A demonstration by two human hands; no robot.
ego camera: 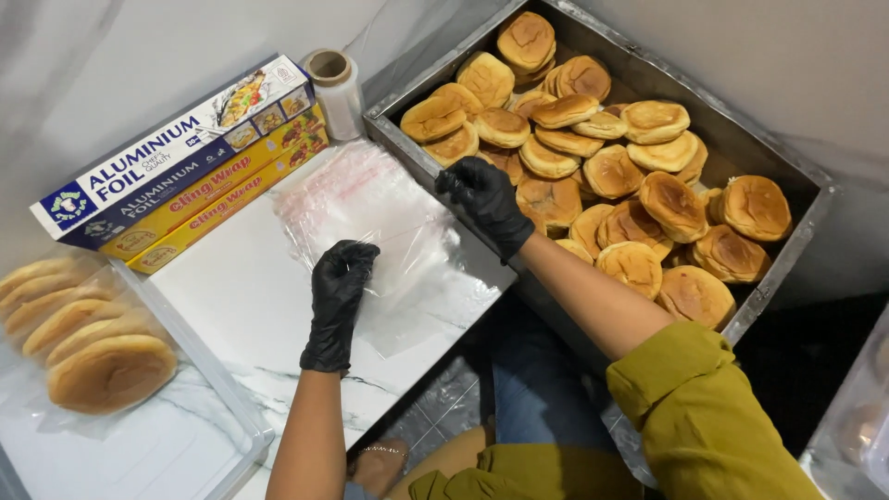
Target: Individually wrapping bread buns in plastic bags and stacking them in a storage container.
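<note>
While the left hand (pixel 339 287), black-gloved, pinches the top clear plastic bag (pixel 398 250) with curled fingers, the right hand (pixel 485 196) grips the stack's far edge beside the metal tray (pixel 787 250) of golden buns (pixel 639 185). The glossy, see-through bags lie on the white marble board (pixel 250 306); their separate edges are hard to distinguish.

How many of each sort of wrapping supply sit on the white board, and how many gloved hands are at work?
Long boxes of foil and wrap: 4
Roll of clear film: 1
Stack of clear bags: 1
Black-gloved hands, left hand and right hand: 2
Total: 8
</note>
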